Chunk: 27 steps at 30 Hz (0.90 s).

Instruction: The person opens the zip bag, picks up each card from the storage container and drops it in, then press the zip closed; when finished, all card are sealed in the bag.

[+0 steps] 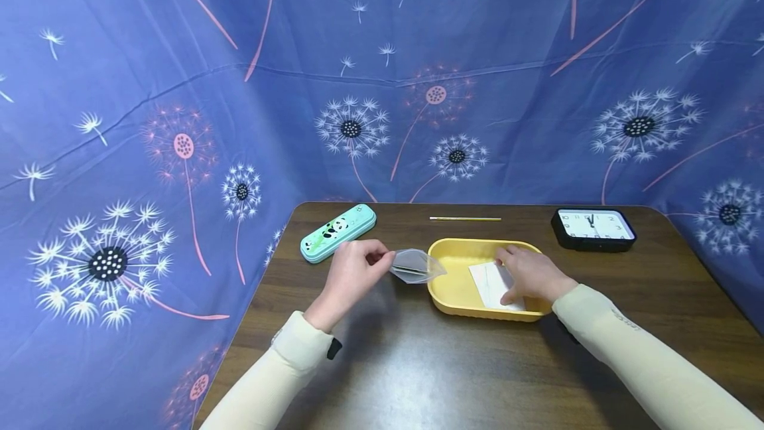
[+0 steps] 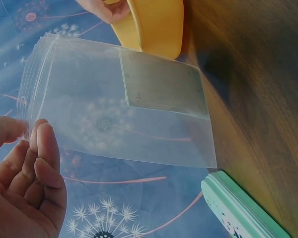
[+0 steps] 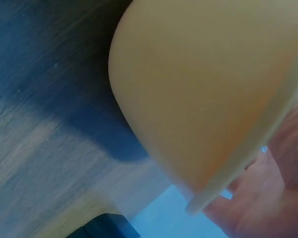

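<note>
My left hand [image 1: 358, 267] pinches a clear zip bag [image 2: 99, 99] by its zip edge between thumb and fingertips. A flat grey-green piece [image 2: 164, 82] lies inside the bag, at the end away from the hand. In the head view the bag hangs beside the left end of a yellow tray [image 1: 438, 297]. My right hand [image 1: 531, 274] reaches into the tray's right half, over a white sheet [image 1: 489, 284], with thumb and fingers spread apart. The hand covers part of the sheet. The right wrist view shows mostly the tray's outer wall [image 3: 188, 89], which hides the fingertips.
A mint panda pencil case [image 1: 338, 233] lies at the back left of the brown wooden table [image 1: 418, 370]. Behind the tray is a yellow pencil [image 1: 465, 219]. A black-framed clock [image 1: 593, 229] lies at the back right. A blue dandelion-patterned cloth [image 1: 525, 118] hangs beyond the table.
</note>
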Available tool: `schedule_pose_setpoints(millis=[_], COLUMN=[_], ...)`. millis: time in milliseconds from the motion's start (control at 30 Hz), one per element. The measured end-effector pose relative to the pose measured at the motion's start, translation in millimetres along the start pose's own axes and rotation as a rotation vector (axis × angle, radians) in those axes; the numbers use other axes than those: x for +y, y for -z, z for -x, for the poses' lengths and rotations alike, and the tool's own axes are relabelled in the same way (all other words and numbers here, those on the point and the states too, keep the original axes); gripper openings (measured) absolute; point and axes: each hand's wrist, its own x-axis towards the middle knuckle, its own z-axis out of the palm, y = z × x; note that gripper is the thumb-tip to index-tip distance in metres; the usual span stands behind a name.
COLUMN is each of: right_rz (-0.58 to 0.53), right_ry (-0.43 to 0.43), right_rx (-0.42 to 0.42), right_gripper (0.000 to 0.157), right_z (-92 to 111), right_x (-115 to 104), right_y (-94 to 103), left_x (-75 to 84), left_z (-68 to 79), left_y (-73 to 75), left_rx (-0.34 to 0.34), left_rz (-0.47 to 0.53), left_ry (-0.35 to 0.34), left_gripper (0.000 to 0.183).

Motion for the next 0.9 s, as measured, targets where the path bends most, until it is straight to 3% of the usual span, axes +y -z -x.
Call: schedule_pose_setpoints(millis=[267, 433, 633, 900], right_rz=[0.058, 0.108, 0.093, 0.061], right_ry=[0.019, 0.039, 0.08, 0.129], right_rx=[0.081, 0.121, 0.201, 0.247], right_gripper=[0.076, 0.054, 0.023, 0.011], right_z=[3.1, 5.6, 10.9, 18.2], right_x=[0.6, -2.4, -4.3, -11.3], right_y=[1.3, 11.3, 25.2, 42.3], left_x=[-1.3, -1.5, -1.5, -1.1], left_z=[-0.2, 0.2, 0.9, 0.4], left_y=[-1.0, -1.1, -0.9, -0.3], left_rx=[0.007, 0.009, 0.004, 0.001], left_rz=[0.001, 0.007, 0.008, 0.01], left_ry=[-0.006, -0.01, -0.001, 0.009], left_gripper=[0.012, 0.013, 0.013, 0.012])
